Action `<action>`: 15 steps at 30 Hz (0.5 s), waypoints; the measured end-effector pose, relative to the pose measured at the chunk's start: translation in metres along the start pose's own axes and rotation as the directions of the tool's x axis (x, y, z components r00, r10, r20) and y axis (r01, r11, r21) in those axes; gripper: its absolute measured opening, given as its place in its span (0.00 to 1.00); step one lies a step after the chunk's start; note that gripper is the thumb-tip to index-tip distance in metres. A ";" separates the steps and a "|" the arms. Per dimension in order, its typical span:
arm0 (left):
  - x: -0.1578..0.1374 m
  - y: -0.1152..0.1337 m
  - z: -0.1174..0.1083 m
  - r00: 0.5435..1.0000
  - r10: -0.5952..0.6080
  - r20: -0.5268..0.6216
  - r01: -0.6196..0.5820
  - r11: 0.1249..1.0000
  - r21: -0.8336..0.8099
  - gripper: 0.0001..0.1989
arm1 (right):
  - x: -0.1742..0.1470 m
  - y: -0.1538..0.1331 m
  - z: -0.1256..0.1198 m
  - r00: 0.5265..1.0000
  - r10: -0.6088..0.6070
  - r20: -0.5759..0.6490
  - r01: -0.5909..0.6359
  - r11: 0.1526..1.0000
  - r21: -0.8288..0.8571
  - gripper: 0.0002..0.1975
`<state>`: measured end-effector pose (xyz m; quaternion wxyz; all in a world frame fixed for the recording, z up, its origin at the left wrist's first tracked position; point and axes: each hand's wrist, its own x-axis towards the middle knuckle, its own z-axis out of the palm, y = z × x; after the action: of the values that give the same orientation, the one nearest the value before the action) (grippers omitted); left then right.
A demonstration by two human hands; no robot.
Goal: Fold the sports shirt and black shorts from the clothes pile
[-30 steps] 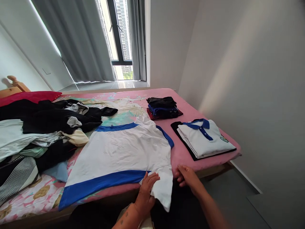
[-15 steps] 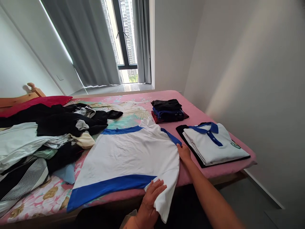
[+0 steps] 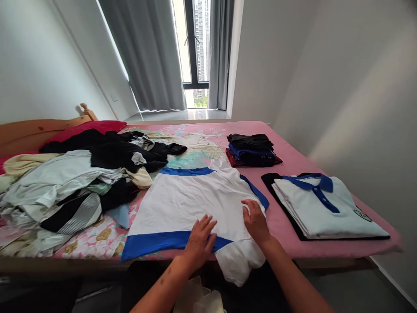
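Note:
Spread across the bed is a white polo shirt (image 3: 182,202) with blue side panels and a blue collar, its collar end to the right. One sleeve droops over the bed's front edge. My left hand (image 3: 200,243) lies over the near blue panel, fingers stretched out and holding nothing. Near the collar, my right hand (image 3: 256,219) is over the white fabric with its fingers apart and slightly bent. Whether its fingertips press on the cloth I cannot tell.
To the right lies a folded white polo shirt (image 3: 339,217) with a blue collar, on black cloth. Behind is a stack of dark folded clothes (image 3: 250,150). A loose heap of clothes (image 3: 65,174) covers the left of the bed (image 3: 241,128). A grey curtain (image 3: 153,52) hangs by the window.
My right hand has let go of the collar and moved onto the shirt's white fabric. My left hand has shifted from the sleeve to the near blue panel. The view has turned left.

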<state>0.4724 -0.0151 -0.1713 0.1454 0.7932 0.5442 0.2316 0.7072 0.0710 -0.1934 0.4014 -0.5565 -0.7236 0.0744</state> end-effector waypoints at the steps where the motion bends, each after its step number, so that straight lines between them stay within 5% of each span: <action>1: 0.004 -0.015 -0.007 0.997 -0.069 0.022 0.066 0.993 0.093 0.22 | -0.006 -0.005 0.009 0.998 -0.027 0.063 0.029 0.999 -0.039 0.16; 3: -0.001 -0.051 -0.023 0.964 -0.263 0.043 0.242 0.932 0.269 0.25 | -0.019 -0.006 0.024 0.983 -0.001 0.183 0.034 0.983 -0.180 0.20; 5: -0.025 -0.091 -0.041 0.884 -0.468 0.019 0.424 0.817 0.391 0.28 | -0.032 0.003 0.033 0.963 0.079 0.258 0.012 0.942 -0.335 0.24; 10: -0.089 -0.147 -0.073 0.763 -0.623 -0.171 0.616 0.620 0.487 0.31 | -0.035 0.014 0.036 0.930 0.161 0.330 0.017 0.878 -0.478 0.27; 15: -0.076 -0.149 -0.078 0.856 -0.497 -0.143 0.500 0.725 0.473 0.26 | -0.023 0.002 0.035 0.929 0.119 0.350 0.038 0.911 -0.411 0.25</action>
<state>0.2903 -0.0334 -0.1930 -0.0069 0.6270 0.7780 0.0396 0.6865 0.0636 -0.2289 0.1314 -0.6196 -0.7732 0.0317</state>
